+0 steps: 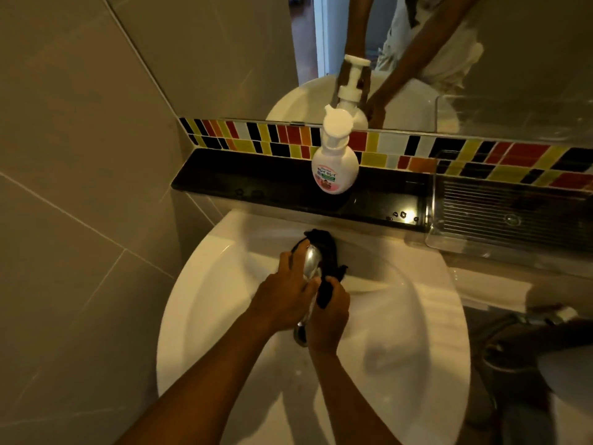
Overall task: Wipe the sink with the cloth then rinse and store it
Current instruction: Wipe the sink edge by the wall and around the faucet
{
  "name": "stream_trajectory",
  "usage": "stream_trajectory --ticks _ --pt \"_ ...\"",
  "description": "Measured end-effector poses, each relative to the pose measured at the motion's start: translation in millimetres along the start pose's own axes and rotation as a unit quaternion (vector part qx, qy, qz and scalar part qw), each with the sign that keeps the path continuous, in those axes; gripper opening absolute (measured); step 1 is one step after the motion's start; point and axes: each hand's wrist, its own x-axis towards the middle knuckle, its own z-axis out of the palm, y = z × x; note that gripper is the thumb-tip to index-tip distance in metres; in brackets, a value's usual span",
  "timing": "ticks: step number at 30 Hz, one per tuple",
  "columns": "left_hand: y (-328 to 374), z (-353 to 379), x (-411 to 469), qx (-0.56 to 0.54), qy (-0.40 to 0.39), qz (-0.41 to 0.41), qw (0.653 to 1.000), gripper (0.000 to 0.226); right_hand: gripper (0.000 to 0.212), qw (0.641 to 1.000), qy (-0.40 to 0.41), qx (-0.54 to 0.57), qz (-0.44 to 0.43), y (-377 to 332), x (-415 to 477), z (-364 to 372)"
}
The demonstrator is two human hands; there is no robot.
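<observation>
A white round sink (199, 284) holds a chrome tap (312, 261) at its back edge and a drain (300, 336) partly hidden under the hands. Behind the tap, a white pump bottle (334, 162) stands on a black shelf (244, 184); its contents cannot be seen. The cloth (327, 252) is black, crumpled and draped around the tap. The left hand (285, 293) presses cloth against the tap's left side; the right hand (330, 313) pinches a hanging fold below the spout.
</observation>
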Motion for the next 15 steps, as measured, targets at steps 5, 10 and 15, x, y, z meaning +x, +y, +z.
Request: stream_trajectory --ticks 5,10,15 --pt "-5 0 2 0.02 -0.002 0.017 1.0 0.067 0.033 1.0 -0.008 -0.002 -0.007 13 -16 4" --pt "-4 -2 3 0.023 -0.001 0.01 1.0 0.066 0.037 0.997 -0.009 -0.02 -0.071 29 -18 13" --pt "-2 0 1 0.022 -0.006 0.006 1.0 0.068 0.011 0.995 -0.057 -0.037 -0.078 42 -19 14"
